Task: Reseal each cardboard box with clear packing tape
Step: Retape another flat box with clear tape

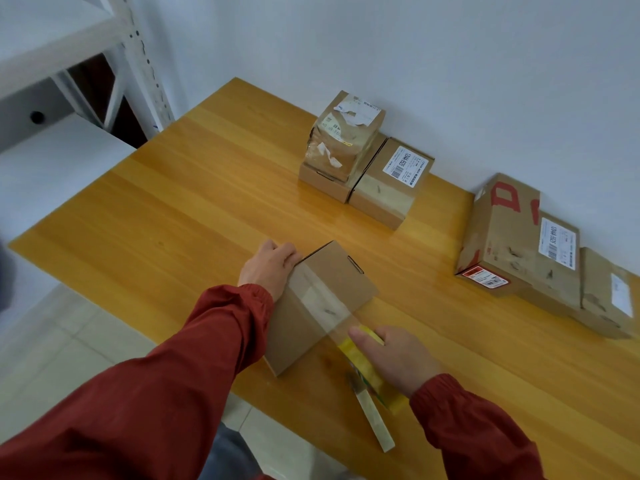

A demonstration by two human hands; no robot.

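The tape roll (363, 362) is gripped in the right hand (394, 358), just off the near-right edge of the box (294, 341) on the table (173, 220). A clear strip (332, 317) is stretched from it across the box top toward the left hand (268, 268), whose fingers are curled over the far-left corner.

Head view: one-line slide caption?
Left hand grips cardboard box; right hand holds yellow tape roll, clear tape stretched to box top.
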